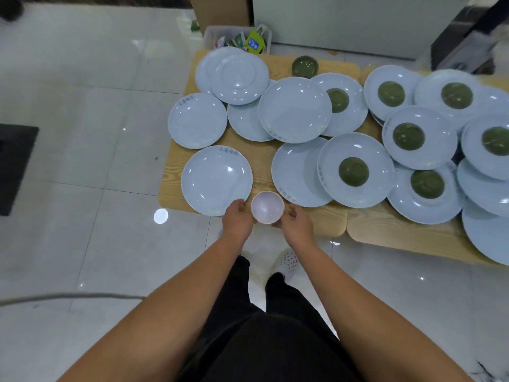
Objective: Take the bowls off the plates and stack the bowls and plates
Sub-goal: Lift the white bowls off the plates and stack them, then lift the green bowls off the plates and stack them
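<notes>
At the counter's (316, 220) near edge, both hands (238, 219) (297, 226) cup a white bowl (267, 207), fingers curled round its sides, likely steadying it as base for a stack; green bowls (353, 171) still sit on plates (355, 194)

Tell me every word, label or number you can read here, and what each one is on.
None can be read for certain.
Near left plate: blue characters on its far rim, blurred.
Plate behind it: blue characters on the rim, blurred.
Plate with green bowl: rim characters, too faint.
Yellow-green packet in the bin: blue patch with white marks, too small.
</notes>
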